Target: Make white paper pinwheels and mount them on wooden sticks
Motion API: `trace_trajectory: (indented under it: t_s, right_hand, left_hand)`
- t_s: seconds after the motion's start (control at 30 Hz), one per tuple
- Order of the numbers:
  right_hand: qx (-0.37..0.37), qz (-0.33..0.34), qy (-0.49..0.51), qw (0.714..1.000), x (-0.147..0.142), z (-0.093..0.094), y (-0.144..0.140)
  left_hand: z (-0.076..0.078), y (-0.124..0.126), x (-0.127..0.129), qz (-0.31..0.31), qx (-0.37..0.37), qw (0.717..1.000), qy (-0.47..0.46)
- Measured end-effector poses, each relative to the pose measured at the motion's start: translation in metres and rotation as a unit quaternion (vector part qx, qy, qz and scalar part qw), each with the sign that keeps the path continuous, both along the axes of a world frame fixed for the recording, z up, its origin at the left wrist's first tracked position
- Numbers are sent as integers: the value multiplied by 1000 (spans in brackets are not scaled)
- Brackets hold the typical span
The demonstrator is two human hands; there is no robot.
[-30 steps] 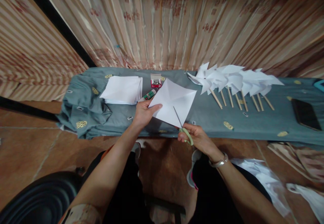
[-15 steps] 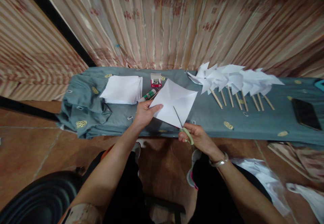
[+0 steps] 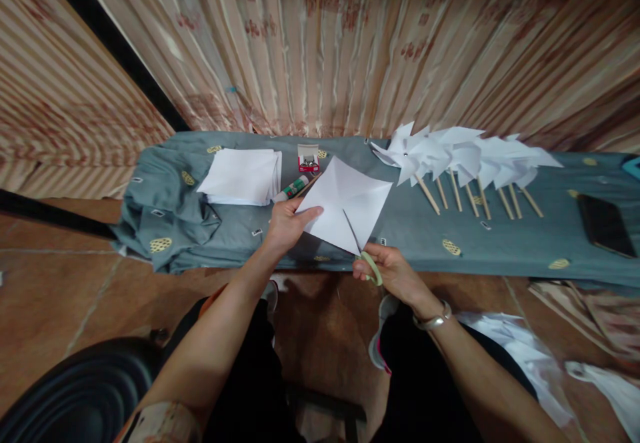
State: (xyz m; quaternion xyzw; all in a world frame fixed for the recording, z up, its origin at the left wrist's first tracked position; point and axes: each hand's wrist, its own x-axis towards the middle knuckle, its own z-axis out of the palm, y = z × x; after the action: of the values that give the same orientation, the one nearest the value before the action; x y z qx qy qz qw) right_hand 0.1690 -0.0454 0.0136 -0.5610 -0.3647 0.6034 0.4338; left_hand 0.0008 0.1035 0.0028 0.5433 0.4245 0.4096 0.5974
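Note:
My left hand (image 3: 287,224) pinches the left corner of a creased white paper square (image 3: 345,199), holding it up over the front edge of the table. My right hand (image 3: 387,271) grips green-handled scissors (image 3: 364,252). Their blades point up into the paper from its lower corner, along a diagonal crease. A metal bracelet sits on my right wrist.
A grey cloth (image 3: 415,226) covers the low table. On it lie a stack of white sheets (image 3: 243,176), a glue bottle (image 3: 291,188), a small red box of pins (image 3: 308,159), a row of white pinwheels on wooden sticks (image 3: 465,159) and a dark phone (image 3: 605,224). Paper scraps (image 3: 525,356) litter the floor at right.
The paper has shifted slightly up and to the right, and the scissor blades sit a little further into it. Both hands stay almost in place.

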Motion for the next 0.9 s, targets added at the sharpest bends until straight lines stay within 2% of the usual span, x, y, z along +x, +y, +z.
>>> trace_trajectory:
  t_s: [0.23,0.43,0.57,0.67,0.77,0.83,0.9]
  right_hand:
    - [-11,5,-9,1000,1,-1,0]
    - [9,18,-12,1000,1,-4,-1]
    - [22,40,-10,999,2,-2,-4]
    - [-15,63,2,998,9,1,-7]
    - [-61,115,8,991,23,6,-14]
    - [-66,140,3,988,36,10,-22]
    - [-48,121,-4,991,49,13,-29]
  left_hand:
    - [-2,0,0,-2,2,1000,-11]
    - [-5,1,1,4,5,1000,-2]
    - [3,2,0,13,-6,1000,-18]
    - [13,6,-5,29,-27,998,-39]
    - [21,11,-11,53,-40,996,-67]
    - [22,13,-14,66,-38,994,-74]
    - [22,15,-15,70,-37,994,-73]
